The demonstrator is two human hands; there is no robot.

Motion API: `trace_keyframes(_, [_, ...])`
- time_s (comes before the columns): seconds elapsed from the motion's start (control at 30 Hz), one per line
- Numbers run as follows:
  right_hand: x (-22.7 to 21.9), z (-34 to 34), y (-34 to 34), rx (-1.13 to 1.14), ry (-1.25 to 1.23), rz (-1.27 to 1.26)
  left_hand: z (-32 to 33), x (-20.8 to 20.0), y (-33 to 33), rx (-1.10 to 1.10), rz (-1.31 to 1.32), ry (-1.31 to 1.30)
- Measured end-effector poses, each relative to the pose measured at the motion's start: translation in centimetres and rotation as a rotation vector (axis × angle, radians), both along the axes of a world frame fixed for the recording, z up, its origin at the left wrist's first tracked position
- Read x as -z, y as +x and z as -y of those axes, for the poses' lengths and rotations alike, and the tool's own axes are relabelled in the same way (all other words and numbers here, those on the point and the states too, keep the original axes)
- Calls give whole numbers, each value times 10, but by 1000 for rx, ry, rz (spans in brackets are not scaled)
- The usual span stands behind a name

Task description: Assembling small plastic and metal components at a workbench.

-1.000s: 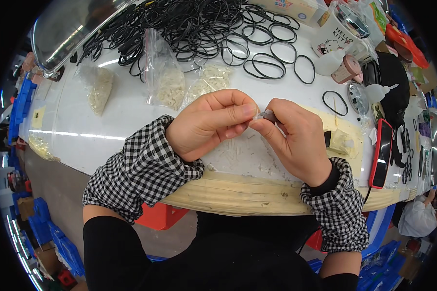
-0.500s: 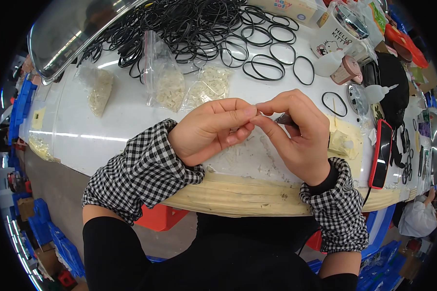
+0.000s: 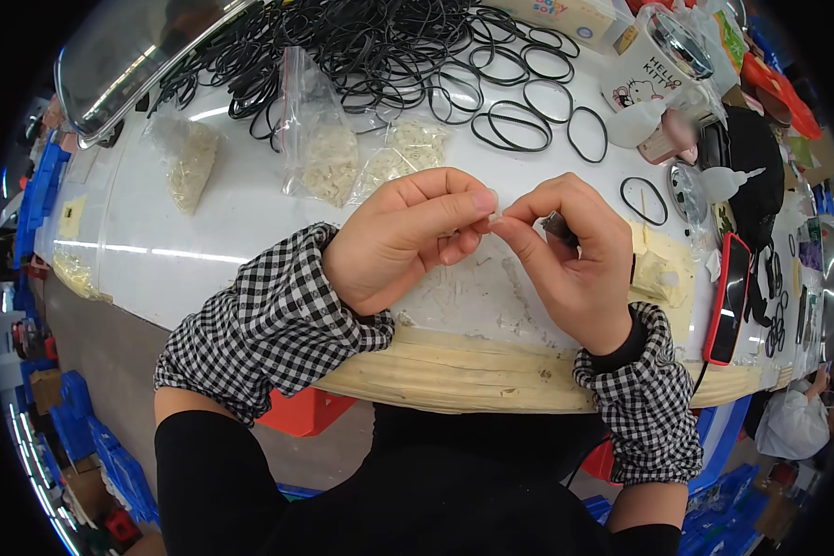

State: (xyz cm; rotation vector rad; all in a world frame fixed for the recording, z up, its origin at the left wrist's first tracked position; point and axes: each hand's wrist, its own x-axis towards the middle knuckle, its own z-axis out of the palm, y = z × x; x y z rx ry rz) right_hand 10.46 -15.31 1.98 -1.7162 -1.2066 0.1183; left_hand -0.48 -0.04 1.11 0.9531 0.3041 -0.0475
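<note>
My left hand (image 3: 408,236) is closed in a pinch, thumb on forefinger, on a tiny pale piece (image 3: 495,217) that barely shows at the fingertips. Close beside it, the thumb and forefinger of my right hand (image 3: 579,264) come together at the same piece. A small dark, shiny object (image 3: 561,229) sits inside the curled fingers of that hand; most of it is hidden. Beyond my left hand lie clear bags of small pale pieces: an upright-looking zip bag (image 3: 329,162), a flatter bag (image 3: 412,153) and a bag farther left (image 3: 193,167).
A heap of black rubber-like loops (image 3: 343,56) covers the back of the white table (image 3: 139,269), with single loops (image 3: 588,134) spread rightward. At right are a red-cased phone (image 3: 729,296), a yellowish pad (image 3: 656,273), a white cup (image 3: 649,74) and a squeeze bottle (image 3: 730,181).
My fingertips have parted slightly, the right hand's moving a little right. The dark object in my right hand shows more. The view has shifted slightly.
</note>
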Motion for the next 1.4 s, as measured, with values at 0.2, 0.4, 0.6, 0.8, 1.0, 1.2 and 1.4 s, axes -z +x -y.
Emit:
trace_keyframes(0.2, [2, 4, 4, -5, -144, 8, -1, 1, 0, -104, -38, 55])
trace_keyframes(0.4, [4, 6, 5, -26, -184, 75, -3, 1, 0, -120, -48, 72])
trace_keyframes(0.6, [11, 8, 7, -85, -199, 107, -5, 6, 0, -160, -29, 89])
trace_keyframes(0.8, [14, 9, 3, -146, -337, 191, -6, 4, 2, -270, -94, 76])
trace_keyframes(1.0, [15, 5, -3, -70, -391, 324, -9, 5, 2, -262, -51, -2])
trace_keyframes(1.2, [7, 4, 3, 18, -136, 49, -6, 6, 2, 12, -23, 12])
trace_keyframes(1.4, [0, 6, 0, 19, -125, -84, -5, 9, 1, 68, -46, 51])
